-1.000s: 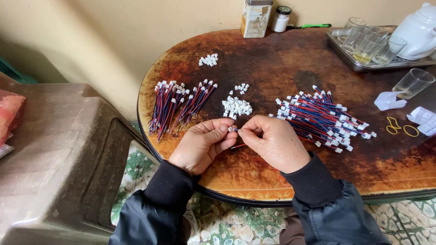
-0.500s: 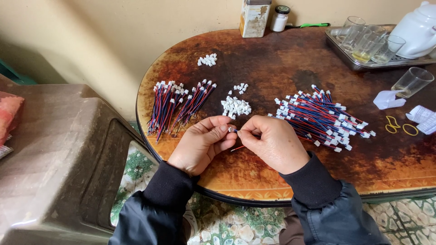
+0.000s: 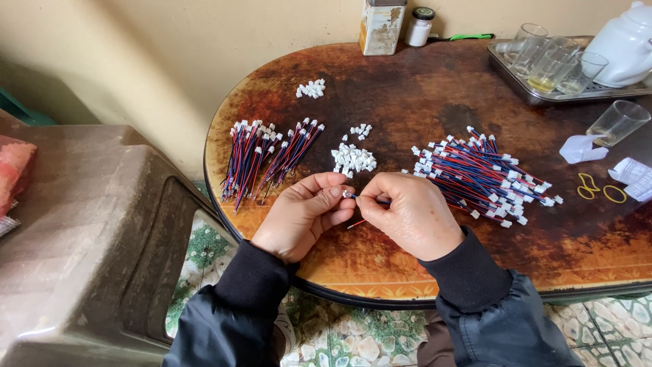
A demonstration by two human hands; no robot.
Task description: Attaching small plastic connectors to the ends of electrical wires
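My left hand (image 3: 302,214) and my right hand (image 3: 407,214) meet over the near edge of a round brown table (image 3: 407,95). Between their fingertips is a small white connector (image 3: 349,194) on a thin red and blue wire (image 3: 358,221); the left pinches the connector, the right holds the wire. Just beyond the fingers lies a small heap of white connectors (image 3: 352,159). A large pile of red and blue wires with white ends (image 3: 483,177) lies to the right. Two bundles of similar wires (image 3: 268,156) lie to the left.
More white connectors (image 3: 312,88) lie farther back. A metal tray (image 3: 506,60) with glasses and a white teapot (image 3: 628,44) sits at the back right, a tin (image 3: 382,26) and a small jar (image 3: 420,26) at the back. Yellow rubber bands (image 3: 598,189) and a plastic stool (image 3: 81,238) are nearby.
Both hands stay together at the table's near edge; the fingers have shifted slightly on the connector and wire. Nothing else has moved.
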